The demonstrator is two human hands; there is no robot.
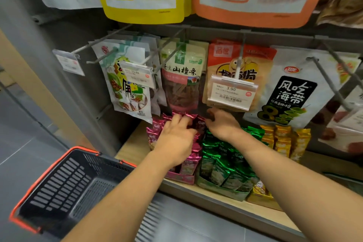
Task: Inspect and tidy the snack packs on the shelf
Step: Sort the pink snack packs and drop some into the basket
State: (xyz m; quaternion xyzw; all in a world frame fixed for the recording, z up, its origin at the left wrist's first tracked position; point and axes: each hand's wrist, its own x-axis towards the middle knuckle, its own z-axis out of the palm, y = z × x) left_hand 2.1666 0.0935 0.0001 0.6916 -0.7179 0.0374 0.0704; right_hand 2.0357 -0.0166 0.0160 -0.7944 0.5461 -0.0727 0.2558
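Note:
Small pink foil snack packs (191, 164) stand in rows in a pink tray (180, 178) on the wooden shelf (220, 199). My left hand (174, 139) lies on top of the pink packs, fingers reaching to the rear ones. My right hand (222, 125) is at the back of the same row, fingers curled round a dark pink pack (200, 124). Green foil packs (222, 163) fill the tray to the right, and yellow packs (282, 141) stand beyond them.
Larger bags hang on metal hooks above: a hawthorn strip bag (181, 76), an orange bag (235, 72) behind a price tag (231, 94), a kelp bag (290, 92). An empty black basket with orange rim (64, 188) sits lower left over grey floor.

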